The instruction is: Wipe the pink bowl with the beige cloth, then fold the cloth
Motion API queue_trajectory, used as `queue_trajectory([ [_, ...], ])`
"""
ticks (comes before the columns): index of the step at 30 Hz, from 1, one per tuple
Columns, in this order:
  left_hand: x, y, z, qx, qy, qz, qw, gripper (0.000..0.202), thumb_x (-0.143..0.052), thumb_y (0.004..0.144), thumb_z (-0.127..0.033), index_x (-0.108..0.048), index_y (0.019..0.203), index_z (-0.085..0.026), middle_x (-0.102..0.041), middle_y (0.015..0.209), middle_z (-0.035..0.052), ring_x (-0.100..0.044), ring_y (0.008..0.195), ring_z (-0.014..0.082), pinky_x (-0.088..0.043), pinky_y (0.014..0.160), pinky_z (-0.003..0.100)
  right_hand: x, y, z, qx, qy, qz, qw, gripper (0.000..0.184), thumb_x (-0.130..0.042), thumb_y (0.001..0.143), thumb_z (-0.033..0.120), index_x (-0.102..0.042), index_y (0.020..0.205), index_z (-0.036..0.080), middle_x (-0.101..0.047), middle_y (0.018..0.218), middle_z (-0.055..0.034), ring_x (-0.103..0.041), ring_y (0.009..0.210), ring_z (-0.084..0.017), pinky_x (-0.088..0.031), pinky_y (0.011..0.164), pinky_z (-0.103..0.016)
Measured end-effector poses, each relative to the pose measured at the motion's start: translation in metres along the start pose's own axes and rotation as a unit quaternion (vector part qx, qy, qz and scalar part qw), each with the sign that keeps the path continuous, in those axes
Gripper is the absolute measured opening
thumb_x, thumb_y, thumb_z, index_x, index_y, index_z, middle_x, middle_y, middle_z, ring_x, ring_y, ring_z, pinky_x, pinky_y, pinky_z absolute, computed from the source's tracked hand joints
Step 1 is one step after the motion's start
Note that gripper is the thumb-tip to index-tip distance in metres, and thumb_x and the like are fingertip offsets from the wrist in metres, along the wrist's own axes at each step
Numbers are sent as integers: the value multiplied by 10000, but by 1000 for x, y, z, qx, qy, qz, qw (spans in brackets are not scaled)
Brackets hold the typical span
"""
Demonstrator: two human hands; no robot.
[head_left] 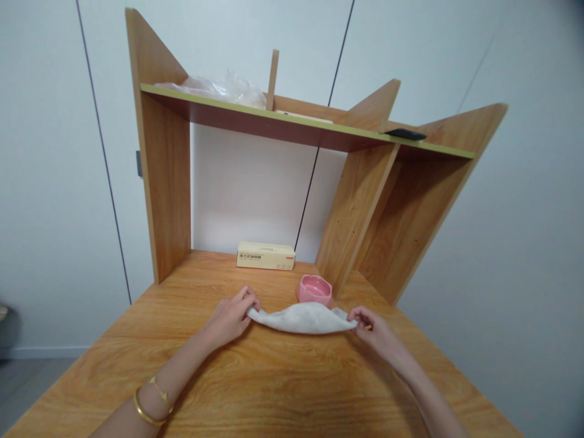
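A white cloth is stretched between my two hands just above the wooden desk. My left hand pinches its left corner with closed fingers. My right hand pinches its right corner the same way. The cloth sags flat in the middle, folded over along its top. A pink bowl-shaped dish stands right behind the cloth. Gold bangles sit on my left wrist.
A cream cardboard box lies at the back of the desk by the wall. A wooden hutch rises behind, with crumpled clear plastic and a dark flat object on its top shelf.
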State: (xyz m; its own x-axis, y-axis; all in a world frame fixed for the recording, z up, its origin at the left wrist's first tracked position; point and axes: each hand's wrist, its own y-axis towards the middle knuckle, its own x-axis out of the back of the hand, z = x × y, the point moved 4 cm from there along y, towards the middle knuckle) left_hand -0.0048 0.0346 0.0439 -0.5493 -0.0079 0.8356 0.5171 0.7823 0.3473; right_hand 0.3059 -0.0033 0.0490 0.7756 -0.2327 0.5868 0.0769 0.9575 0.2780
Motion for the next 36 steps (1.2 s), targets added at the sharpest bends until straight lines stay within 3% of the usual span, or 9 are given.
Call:
queue_trajectory([
  [7,-5,-5,-13,-45,-3,105,993,294,-415,624,-39,-556,805,-223,-544,866,-1,-515,735,140,-344,621,210,-9,-21,-44,-78,-7,71,994,178,-423,462,176,-524,607,193,-488,526,27,-405,532,-114,-303,494,-207],
  [12,0,-3,-10,-11,-43,97,994,239,-393,667,-92,-592,739,-204,-578,736,-7,-509,691,137,-350,620,212,-5,-28,-61,-90,-3,91,992,144,-426,498,190,-536,591,191,-543,574,-1,-480,588,-140,-370,570,-235],
  [18,-3,0,-8,13,-52,46,997,211,-425,691,-147,-586,817,-195,-586,839,19,-524,749,152,-362,664,237,-3,-26,-50,-89,27,25,995,197,-483,605,306,-566,736,184,-544,619,-12,-494,599,-146,-387,569,-236],
  [23,-7,-1,-3,61,-19,55,996,151,-478,720,-260,-587,801,-195,-577,808,23,-525,707,158,-345,623,247,-17,-21,-37,-67,21,54,996,291,-499,657,412,-601,770,164,-532,615,-4,-463,577,-130,-352,533,-228],
  [29,-6,-3,4,78,3,64,995,180,-491,723,-340,-575,785,-193,-563,795,17,-512,676,149,-318,582,237,-27,-12,-54,-115,-96,31,988,121,-564,569,283,-562,622,174,-462,507,35,-414,501,-111,-290,477,-222],
  [36,-11,-4,6,72,-14,96,993,176,-523,684,-350,-575,745,-193,-551,751,2,-496,648,136,-313,544,210,-23,-13,-59,-123,-46,34,991,84,-554,573,258,-506,576,188,-452,499,43,-405,492,-102,-304,471,-212],
])
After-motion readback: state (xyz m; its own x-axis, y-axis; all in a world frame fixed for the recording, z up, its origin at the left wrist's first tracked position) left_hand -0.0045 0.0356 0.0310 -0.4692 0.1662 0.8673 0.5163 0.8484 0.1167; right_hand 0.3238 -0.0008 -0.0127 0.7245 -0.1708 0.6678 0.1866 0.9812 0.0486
